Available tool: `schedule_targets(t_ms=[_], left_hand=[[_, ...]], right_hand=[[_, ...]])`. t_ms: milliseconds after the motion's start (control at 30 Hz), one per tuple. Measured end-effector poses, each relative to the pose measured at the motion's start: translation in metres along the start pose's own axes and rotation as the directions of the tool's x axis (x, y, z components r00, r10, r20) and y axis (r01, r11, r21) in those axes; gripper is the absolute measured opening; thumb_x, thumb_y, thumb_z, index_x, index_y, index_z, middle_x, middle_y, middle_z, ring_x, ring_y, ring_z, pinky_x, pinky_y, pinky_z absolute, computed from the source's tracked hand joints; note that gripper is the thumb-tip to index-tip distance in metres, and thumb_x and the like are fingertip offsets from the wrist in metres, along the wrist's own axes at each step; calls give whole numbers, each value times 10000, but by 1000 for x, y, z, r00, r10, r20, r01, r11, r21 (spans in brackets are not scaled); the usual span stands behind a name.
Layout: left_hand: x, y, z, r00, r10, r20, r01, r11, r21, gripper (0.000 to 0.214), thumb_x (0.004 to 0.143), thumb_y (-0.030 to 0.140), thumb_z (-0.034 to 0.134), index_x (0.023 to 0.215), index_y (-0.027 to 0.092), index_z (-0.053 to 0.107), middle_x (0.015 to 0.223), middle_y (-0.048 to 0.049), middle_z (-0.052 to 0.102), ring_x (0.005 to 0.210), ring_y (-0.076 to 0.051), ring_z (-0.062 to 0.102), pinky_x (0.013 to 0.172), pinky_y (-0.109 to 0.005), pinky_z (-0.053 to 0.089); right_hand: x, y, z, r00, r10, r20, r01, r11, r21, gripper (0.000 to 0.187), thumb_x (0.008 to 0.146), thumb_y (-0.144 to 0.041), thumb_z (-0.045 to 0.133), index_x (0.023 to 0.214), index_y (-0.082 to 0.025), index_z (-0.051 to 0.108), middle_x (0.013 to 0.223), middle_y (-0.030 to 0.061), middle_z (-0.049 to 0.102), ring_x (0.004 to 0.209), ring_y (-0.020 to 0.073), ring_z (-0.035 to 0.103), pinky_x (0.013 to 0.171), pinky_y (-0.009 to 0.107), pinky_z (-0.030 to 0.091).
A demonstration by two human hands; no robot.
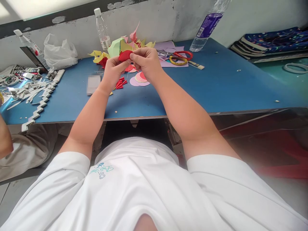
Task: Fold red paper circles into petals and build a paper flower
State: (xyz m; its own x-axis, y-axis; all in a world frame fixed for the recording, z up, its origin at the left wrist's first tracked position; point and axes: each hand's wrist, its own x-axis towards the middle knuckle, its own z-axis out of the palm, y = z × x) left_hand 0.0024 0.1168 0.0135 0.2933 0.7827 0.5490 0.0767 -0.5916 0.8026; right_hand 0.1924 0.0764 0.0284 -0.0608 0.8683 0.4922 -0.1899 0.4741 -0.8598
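Observation:
My left hand (113, 69) and my right hand (145, 61) are raised together over the blue table (216, 86), both pinching one red paper piece (124, 55) between thumbs and fingers. Below them lie several small red paper cones (120, 83) and a stack of pink paper circles (140, 78). A heap of yellow, green and pink paper scraps (120, 48) lies just behind my hands.
Red-handled and yellow-handled scissors (180, 57) rest on lilac paper to the right. Plastic bottles (102, 30) (207, 27) stand along the wall, beside a white bag (59, 51). White folded paper strips (40, 96) crowd the left end. Another person's arm (4, 138) shows at left.

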Motion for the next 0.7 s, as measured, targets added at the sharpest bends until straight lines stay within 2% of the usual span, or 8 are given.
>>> schedule_targets(t_ms=[100,200,267,400,500,567,700], left_hand=[[1,-4,-1,1000,-16,-27,15,999,-45,731,862,925,1033,758,317,640,696,7,348,693,-213,438,656,-445,405],[1,-7,-1,999,-15,-40,13,999,-53,727,827,950,1048,734,330,681,698,5,373,651,-188,346,605,-449,365],[0,-6,0,1000,4,-27,-5,1000,-11,716,872,1006,990,762,355,712,696,7,371,658,-188,328,602,-458,366],[-4,1,3,999,36,-15,-34,994,102,694,1006,993,893,794,368,679,663,13,369,736,-208,402,666,-458,424],[-7,9,7,996,55,-64,-47,992,119,663,1024,851,972,789,317,658,675,16,397,783,-211,493,713,-438,450],[-9,13,10,992,75,-102,-63,991,119,594,1001,679,1053,780,285,667,712,11,447,792,-215,540,725,-418,455],[-10,14,12,986,99,-133,-81,987,136,460,976,367,1061,750,260,674,785,3,512,754,-195,507,721,-394,450]], right_hand=[[0,-2,-1,1000,-12,3,12,1000,-22,530,683,-826,1046,797,-378,785,688,-6,566,709,235,381,745,455,359],[1,-4,-1,1000,-3,-7,3,999,-51,666,572,-964,1062,769,-400,769,713,33,612,752,262,415,773,485,380],[2,-5,-2,1000,11,-20,-13,998,-63,705,505,-1008,1063,739,-412,769,722,49,629,759,269,415,785,497,384],[2,-3,-4,1000,-2,-22,1,999,-38,617,574,-910,1098,716,-397,787,741,33,640,743,247,401,802,485,394],[4,2,-6,1000,-10,-15,10,1000,-18,606,584,-859,1149,729,-388,797,772,27,678,762,245,431,813,488,434],[6,7,-8,1000,-14,-7,14,1000,-3,600,604,-826,1183,748,-379,810,789,19,689,781,243,451,829,491,459],[7,15,-8,1000,-19,-8,19,1000,9,728,606,-917,1198,771,-355,766,808,-8,663,830,232,484,861,468,505]])
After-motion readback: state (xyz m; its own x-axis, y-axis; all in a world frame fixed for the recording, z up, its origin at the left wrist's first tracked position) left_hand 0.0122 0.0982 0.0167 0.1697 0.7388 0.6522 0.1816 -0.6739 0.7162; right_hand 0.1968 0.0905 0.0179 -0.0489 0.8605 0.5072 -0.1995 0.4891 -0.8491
